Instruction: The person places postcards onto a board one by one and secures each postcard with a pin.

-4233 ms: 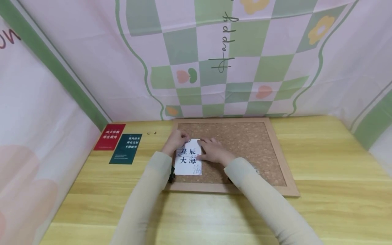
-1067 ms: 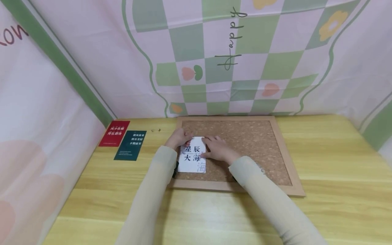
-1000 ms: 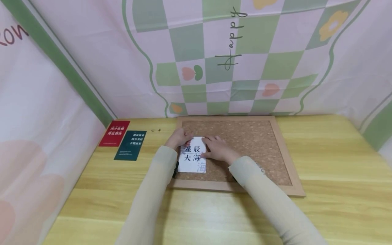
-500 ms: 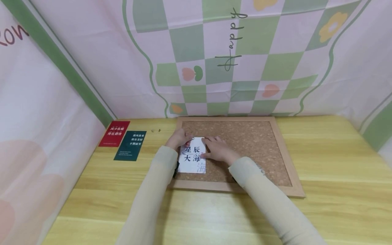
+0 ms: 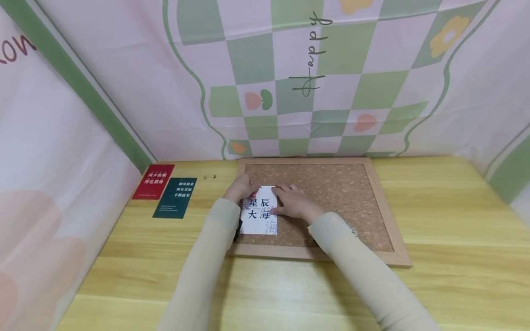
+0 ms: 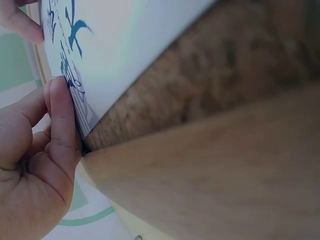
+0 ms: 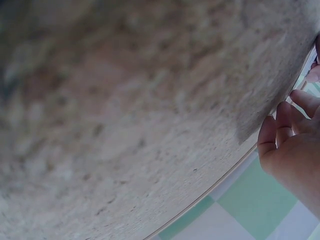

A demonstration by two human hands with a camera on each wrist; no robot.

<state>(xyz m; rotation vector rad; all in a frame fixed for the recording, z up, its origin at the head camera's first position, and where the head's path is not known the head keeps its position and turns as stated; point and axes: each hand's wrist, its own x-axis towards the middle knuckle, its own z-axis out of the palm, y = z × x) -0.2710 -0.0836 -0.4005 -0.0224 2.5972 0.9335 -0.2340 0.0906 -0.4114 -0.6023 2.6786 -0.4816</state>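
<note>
A white card (image 5: 258, 225) printed with large dark characters lies upright to the viewer on the left part of a wood-framed cork board (image 5: 331, 197). My left hand (image 5: 241, 188) is at the card's upper left, thumb and index finger pinched together at its top edge. A tiny shiny spot, seemingly a thumbtack (image 5: 260, 187), shows at those fingertips; in the left wrist view the fingers hide it. My right hand (image 5: 296, 203) rests with spread fingers along the card's upper right edge, its thumb on the card's side.
A red card (image 5: 153, 182) and a dark green card (image 5: 175, 197) lie on the wooden table (image 5: 447, 276) left of the board. Several tiny metal pieces (image 5: 214, 176) sit beyond them near the board's frame. A checkered cloth (image 5: 298, 92) hangs right behind the board.
The head view has shifted slightly, so board and cards appear a little farther right than at first. Both hands keep their places at the card's top, with only slight finger movement.
</note>
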